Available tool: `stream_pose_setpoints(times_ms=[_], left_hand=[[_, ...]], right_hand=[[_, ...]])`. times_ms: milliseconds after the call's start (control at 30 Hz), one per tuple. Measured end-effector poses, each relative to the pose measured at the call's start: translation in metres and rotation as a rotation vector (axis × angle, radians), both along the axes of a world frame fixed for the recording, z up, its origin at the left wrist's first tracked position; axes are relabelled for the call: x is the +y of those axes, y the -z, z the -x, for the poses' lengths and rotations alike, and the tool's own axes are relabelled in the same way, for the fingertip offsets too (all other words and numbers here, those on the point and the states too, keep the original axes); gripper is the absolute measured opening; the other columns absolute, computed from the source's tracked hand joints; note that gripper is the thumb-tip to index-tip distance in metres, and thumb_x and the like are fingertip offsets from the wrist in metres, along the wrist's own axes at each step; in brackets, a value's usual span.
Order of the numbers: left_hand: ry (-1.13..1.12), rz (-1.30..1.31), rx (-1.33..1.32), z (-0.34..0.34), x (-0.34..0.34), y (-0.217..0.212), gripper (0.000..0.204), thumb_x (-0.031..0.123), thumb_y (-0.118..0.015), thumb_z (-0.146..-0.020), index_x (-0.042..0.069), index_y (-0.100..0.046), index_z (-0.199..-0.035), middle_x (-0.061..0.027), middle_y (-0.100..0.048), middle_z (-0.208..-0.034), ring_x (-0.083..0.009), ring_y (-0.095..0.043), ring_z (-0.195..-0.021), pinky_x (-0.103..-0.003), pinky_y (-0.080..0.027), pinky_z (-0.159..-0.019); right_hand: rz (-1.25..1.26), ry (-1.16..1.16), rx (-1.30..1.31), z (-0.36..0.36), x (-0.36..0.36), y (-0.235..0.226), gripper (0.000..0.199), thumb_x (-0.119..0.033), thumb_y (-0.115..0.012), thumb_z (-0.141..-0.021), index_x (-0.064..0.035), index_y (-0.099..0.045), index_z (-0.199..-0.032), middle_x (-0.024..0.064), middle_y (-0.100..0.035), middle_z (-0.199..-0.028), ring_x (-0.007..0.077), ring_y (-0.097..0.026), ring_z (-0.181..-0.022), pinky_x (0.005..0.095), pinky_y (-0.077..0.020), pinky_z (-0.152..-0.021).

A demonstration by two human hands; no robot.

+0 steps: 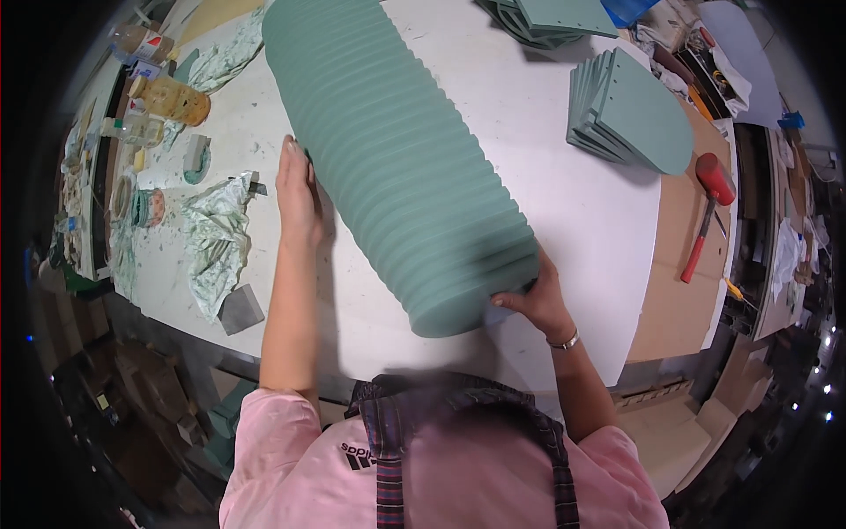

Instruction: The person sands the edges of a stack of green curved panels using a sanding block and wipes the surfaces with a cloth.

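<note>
A long row of green rounded panels (397,150), pressed side by side, lies diagonally across the white table, its rounded near end toward me. My left hand (298,189) rests along its left side, fingers stretched out and close together. At the near right corner my right hand (539,300) grips the row; the thumb lies against the end panel and the other fingers are partly hidden. The far end of the row runs out of view at the top.
More green panels (626,110) are fanned at the right, another pile (564,18) beyond. A red mallet (705,212) lies on brown board. On the left are a stained cloth (216,238), a grey sanding block (241,309) and a jar (172,100). The white table's (564,361) near edge is before me.
</note>
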State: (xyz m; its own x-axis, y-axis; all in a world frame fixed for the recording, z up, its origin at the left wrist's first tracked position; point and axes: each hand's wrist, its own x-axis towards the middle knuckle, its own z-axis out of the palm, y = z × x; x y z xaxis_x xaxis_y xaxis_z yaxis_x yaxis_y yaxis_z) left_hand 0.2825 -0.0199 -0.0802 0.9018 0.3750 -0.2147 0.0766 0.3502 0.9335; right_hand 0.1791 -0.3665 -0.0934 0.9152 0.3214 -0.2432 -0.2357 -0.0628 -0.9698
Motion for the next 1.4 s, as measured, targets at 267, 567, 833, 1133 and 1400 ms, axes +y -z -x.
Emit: stream_pose_setpoints(times_ms=[267, 567, 833, 1133, 1400], left_hand=[[0.021, 0.047, 0.04, -0.016, -0.016, -0.008, 0.063, 0.031, -0.051, -0.104, -0.002, -0.027, -0.152, -0.0153, -0.049, -0.143, -0.0246, -0.052, -0.126, -0.037, -0.043, -0.107], [-0.069, -0.343, 0.03, 0.003, 0.007, 0.009, 0.049, 0.022, -0.059, -0.1, -0.006, -0.047, -0.14, -0.0134, -0.059, -0.131, -0.0205, -0.056, -0.118, -0.034, -0.047, -0.1], [-0.362, -1.024, 0.064, 0.037, 0.169, -0.006, 0.022, 0.006, -0.066, -0.091, -0.001, -0.071, -0.111, -0.0079, -0.072, -0.099, -0.0144, -0.064, -0.091, -0.029, -0.051, -0.083], [-0.259, -1.809, 0.126, -0.029, 0.288, 0.011, 0.028, 0.019, -0.075, -0.082, 0.0, -0.071, -0.102, -0.016, -0.071, -0.09, -0.0299, -0.067, -0.082, -0.038, -0.052, -0.078], [-0.117, -1.174, -0.2, -0.037, 0.153, -0.039, 0.031, 0.007, -0.064, -0.093, 0.001, -0.066, -0.123, -0.0066, -0.066, -0.113, -0.0137, -0.061, -0.094, -0.029, -0.049, -0.085]], right_hand=[[-0.005, 0.015, -0.032, 0.002, 0.0, 0.005, 0.097, -0.011, -0.091, -0.065, 0.0008, -0.041, -0.147, 0.0127, -0.053, -0.142, 0.0217, -0.049, -0.131, 0.0374, -0.0386, -0.11], [0.009, 0.013, -0.139, 0.0, 0.004, 0.011, 0.095, -0.011, -0.09, -0.066, 0.0007, -0.041, -0.146, 0.012, -0.056, -0.137, 0.0211, -0.053, -0.125, 0.0361, -0.0427, -0.106], [0.044, 0.024, -0.041, 0.002, -0.004, 0.013, 0.095, -0.027, -0.094, -0.063, 0.0039, -0.046, -0.139, 0.0112, -0.065, -0.121, 0.0215, -0.062, -0.11, 0.036, -0.0481, -0.098], [-0.031, 0.07, 0.102, 0.006, -0.002, 0.012, 0.098, -0.028, -0.095, -0.059, 0.0045, -0.047, -0.138, 0.0123, -0.064, -0.124, 0.0224, -0.06, -0.112, 0.0353, -0.0463, -0.099], [-0.071, 0.083, 0.02, -0.005, 0.001, -0.004, 0.103, -0.027, -0.096, -0.058, 0.0041, -0.046, -0.142, 0.015, -0.056, -0.138, 0.0242, -0.053, -0.127, 0.0377, -0.0394, -0.108]])
